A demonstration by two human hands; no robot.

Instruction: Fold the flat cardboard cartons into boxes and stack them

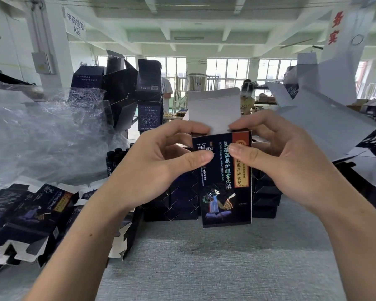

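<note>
Both my left hand [159, 161] and right hand [291, 161] are pinching the carton [224, 192] near its top, thumbs in front, white flap [215, 111] standing above.

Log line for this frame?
step: folding carton | left hand: pinching its upper edge | right hand: pinching its upper edge | top flap: open, upright

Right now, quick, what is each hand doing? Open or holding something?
Left hand: closed, thumb and fingers pinching the carton near its top.
Right hand: closed, pinching the same carton near its top.
</note>
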